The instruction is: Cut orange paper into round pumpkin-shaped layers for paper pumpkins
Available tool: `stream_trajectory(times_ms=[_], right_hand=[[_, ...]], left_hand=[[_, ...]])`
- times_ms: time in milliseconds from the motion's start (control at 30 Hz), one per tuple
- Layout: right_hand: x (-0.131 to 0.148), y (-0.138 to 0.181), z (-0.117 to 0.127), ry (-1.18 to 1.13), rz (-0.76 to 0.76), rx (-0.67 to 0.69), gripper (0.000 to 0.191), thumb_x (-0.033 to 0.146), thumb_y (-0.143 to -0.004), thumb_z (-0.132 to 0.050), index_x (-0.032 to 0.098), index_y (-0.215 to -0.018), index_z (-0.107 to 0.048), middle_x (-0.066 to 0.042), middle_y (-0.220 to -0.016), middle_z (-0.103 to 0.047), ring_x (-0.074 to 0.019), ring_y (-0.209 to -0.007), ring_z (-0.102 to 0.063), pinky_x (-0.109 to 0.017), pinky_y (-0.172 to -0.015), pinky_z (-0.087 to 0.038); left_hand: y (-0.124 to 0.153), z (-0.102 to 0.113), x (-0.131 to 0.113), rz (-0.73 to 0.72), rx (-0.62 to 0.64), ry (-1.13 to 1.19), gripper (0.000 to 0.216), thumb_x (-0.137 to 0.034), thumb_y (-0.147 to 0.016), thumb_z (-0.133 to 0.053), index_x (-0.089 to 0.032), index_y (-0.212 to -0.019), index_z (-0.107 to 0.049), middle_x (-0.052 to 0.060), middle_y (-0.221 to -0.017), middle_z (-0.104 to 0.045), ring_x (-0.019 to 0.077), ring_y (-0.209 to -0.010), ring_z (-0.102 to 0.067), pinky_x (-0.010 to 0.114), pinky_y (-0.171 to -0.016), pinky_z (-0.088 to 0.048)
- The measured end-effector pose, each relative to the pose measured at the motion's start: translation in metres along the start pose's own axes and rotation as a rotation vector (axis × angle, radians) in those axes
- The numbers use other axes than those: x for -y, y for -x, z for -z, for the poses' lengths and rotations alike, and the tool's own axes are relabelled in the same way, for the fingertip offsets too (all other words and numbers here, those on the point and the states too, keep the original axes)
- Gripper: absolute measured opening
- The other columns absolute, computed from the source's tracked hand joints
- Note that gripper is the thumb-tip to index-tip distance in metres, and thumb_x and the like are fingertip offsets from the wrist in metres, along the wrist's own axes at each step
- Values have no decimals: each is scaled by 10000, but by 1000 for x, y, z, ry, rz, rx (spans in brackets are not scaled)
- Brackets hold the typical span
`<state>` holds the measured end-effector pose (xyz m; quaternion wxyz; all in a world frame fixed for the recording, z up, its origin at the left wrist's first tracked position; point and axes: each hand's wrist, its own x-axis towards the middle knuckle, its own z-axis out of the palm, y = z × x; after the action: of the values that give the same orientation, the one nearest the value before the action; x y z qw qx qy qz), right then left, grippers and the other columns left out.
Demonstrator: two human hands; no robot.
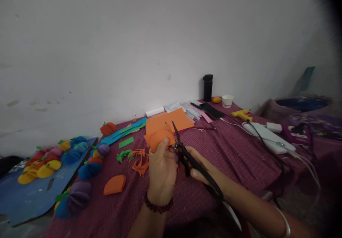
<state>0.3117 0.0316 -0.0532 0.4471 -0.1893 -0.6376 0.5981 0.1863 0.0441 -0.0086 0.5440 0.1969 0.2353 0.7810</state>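
My left hand (161, 168) is closed on a folded orange paper piece (159, 138), held up over the table. My right hand (199, 166) grips black scissors (184, 152) by the handles; the blades point up and lie against the right edge of the orange piece. Orange paper scraps (139, 161) lie on the cloth just left of my left hand. A stack of cut orange shapes (114, 184) sits lower left. Flat orange sheets (169, 121) lie behind the held piece.
A maroon checked cloth (227, 156) covers the table. Coloured paper fruit shapes (48, 163) sit on a blue board at left. A black flask (207, 87), white cup (227, 101), phone (212, 110), yellow glue gun (242, 115) and a white power strip (268, 136) with cables are at right.
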Motion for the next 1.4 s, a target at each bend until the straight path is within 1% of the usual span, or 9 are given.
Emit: stream_trajectory(times_ms=[167,267,367,567,700,800,1000,1200,1400], right_hand=[[-11,-2,3,67,54,-77,594,556,-804,-626,229,-1267,-449,-76,-1042,-570,-232,-1032,-528,-377,-919,-431],[-16,-2,4,106,78,-104,571,550,-799,-635,232,-1242,-467,-86,-1085,-576,-234,-1030,-542,-384,-918,-440],[-16,-3,3,126,80,-132,561,556,-790,-641,230,-1220,-490,-82,-1061,-591,-235,-1012,-557,-386,-912,-446],[-15,-3,0,131,59,-178,559,559,-783,-647,208,-1198,-516,-96,-1104,-601,-230,-1019,-565,-387,-942,-435],[-13,-1,0,121,47,-132,595,579,-793,-625,213,-1239,-480,-100,-1139,-587,-237,-1078,-553,-387,-968,-424],[-11,0,0,128,48,-94,596,586,-804,-607,223,-1253,-458,-97,-1129,-585,-239,-1100,-545,-374,-951,-437],[-15,-2,0,154,74,-144,577,582,-795,-618,220,-1223,-480,-101,-1129,-593,-239,-1087,-556,-378,-965,-431],[-17,-1,-3,139,52,-200,578,591,-777,-629,204,-1194,-526,-92,-1036,-613,-231,-980,-579,-373,-875,-468],[-17,0,-7,100,27,-240,570,579,-762,-650,203,-1179,-553,-53,-860,-580,-228,-909,-567,-353,-783,-483]], left_hand=[[3,0,4,20,0,-3,180,-105,-593,-768,-152,-716,-645,-26,-713,-667,93,-652,-605,228,-661,-489],[3,0,5,27,-11,-5,168,-106,-609,-759,-159,-723,-648,-25,-720,-669,94,-656,-608,226,-665,-496],[3,0,5,13,-18,-4,165,-88,-615,-746,-167,-722,-648,-29,-721,-667,90,-651,-607,218,-661,-498],[3,0,5,10,-23,6,173,-93,-608,-753,-159,-728,-648,-33,-710,-660,83,-629,-599,214,-651,-488],[3,1,5,-15,-13,9,184,-97,-591,-766,-168,-712,-647,-44,-705,-663,83,-635,-600,215,-646,-483],[3,1,4,-28,-12,10,195,-100,-591,-767,-174,-738,-661,-44,-725,-676,83,-644,-605,215,-651,-482],[3,0,4,-19,-33,11,193,-101,-593,-770,-168,-730,-652,-36,-717,-669,82,-623,-600,213,-640,-476],[3,1,5,-18,1,7,193,-99,-622,-751,-178,-762,-644,-51,-740,-667,67,-623,-600,199,-629,-471],[4,1,4,-1,2,-2,184,-114,-634,-743,-185,-762,-632,-58,-711,-656,69,-620,-605,206,-639,-476]])
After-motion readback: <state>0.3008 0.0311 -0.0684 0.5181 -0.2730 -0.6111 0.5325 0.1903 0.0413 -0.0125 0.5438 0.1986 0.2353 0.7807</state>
